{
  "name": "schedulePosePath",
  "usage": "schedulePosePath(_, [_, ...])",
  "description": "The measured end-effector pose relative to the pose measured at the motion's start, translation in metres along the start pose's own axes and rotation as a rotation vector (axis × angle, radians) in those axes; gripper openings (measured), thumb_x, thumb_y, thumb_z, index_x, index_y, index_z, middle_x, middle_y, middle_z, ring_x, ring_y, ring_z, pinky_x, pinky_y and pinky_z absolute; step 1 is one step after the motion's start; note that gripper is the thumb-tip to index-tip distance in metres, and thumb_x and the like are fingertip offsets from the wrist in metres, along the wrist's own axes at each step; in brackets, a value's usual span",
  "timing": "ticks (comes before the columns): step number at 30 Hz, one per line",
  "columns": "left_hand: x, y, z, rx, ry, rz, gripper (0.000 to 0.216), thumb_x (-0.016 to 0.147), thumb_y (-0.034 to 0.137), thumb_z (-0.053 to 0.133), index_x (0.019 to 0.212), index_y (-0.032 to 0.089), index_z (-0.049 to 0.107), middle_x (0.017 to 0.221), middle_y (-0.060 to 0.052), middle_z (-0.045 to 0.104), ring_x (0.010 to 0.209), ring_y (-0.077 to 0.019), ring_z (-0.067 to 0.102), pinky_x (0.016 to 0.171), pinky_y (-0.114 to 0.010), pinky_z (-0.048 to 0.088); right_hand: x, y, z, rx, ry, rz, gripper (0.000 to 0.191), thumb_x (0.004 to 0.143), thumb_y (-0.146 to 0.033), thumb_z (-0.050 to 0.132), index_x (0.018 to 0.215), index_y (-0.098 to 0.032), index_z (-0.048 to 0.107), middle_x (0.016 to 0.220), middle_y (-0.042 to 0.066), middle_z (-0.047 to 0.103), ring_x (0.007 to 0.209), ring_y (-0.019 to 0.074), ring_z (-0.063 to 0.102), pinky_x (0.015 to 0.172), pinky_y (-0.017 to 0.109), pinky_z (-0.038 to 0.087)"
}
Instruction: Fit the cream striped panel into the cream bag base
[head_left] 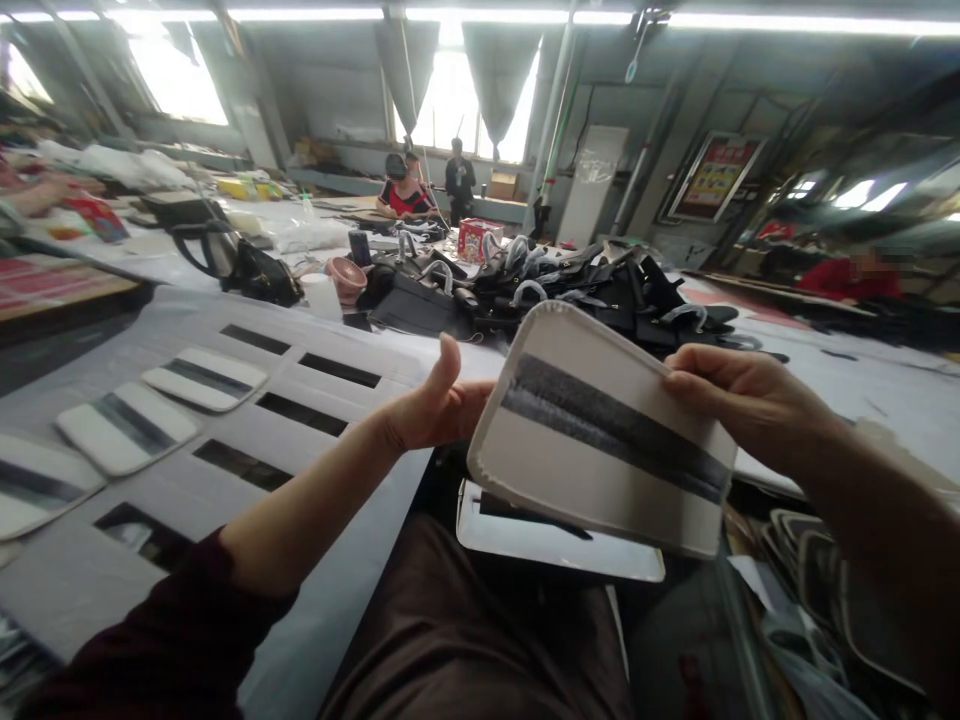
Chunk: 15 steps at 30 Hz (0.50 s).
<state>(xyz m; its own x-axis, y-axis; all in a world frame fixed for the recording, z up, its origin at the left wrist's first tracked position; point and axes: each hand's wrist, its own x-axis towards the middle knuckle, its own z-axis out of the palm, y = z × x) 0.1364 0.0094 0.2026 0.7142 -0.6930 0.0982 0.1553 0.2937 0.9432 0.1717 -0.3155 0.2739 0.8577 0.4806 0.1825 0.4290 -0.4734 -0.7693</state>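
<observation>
Both of my hands hold up a flat white panel (600,440) with rounded corners and a dark strip down its middle. My left hand (439,405) supports its left edge from behind, thumb raised, fingers hidden by the panel. Fingers of my right hand (739,395) pinch its right edge. Below the held panel, another white panel (555,540) lies on my lap. Three similar panels (127,425) lie in a row on the grey table to the left.
The grey table sheet (315,400) has several dark rectangular slots. A heap of black bags and straps (570,290) lies further back, with a pink bowl (346,277) and a white cup (322,295). People work at distant tables. More panels are stacked at lower right (817,590).
</observation>
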Motion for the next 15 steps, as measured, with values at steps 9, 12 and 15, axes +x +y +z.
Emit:
schedulePosePath(9, [0.008,-0.028,-0.012,0.766,0.16,-0.055,0.037,0.076,0.026,0.074,0.111,0.016,0.067,0.104,-0.004,0.071,0.098,-0.0208,0.064,0.089,-0.032,0.049,0.003,0.071,0.0,0.225,0.177,0.107,0.042,0.081,-0.06,0.069,0.08,-0.02,0.056,0.065,-0.002,0.052,0.053,0.0092,0.043,0.047,0.021,0.03])
schedulePosePath(12, [0.009,-0.042,-0.015,0.956,0.257,-0.08,0.022,0.079,0.024,0.068,0.099,0.015,0.068,0.089,0.0,0.07,0.085,-0.0179,0.064,0.075,-0.025,0.048,0.005,0.094,0.008,0.269,0.187,0.129,0.042,0.082,-0.059,0.068,0.08,-0.02,0.056,0.064,-0.003,0.052,0.052,0.0085,0.043,0.046,0.02,0.03])
schedulePosePath(15, [0.007,-0.052,-0.017,1.059,0.298,-0.079,0.011,0.081,0.022,0.064,0.089,0.016,0.067,0.082,0.003,0.068,0.08,-0.0163,0.062,0.069,-0.023,0.044,0.005,0.108,0.012,0.309,0.173,0.157,0.041,0.083,-0.06,0.067,0.083,-0.02,0.057,0.066,-0.002,0.055,0.053,0.0096,0.046,0.047,0.02,0.033])
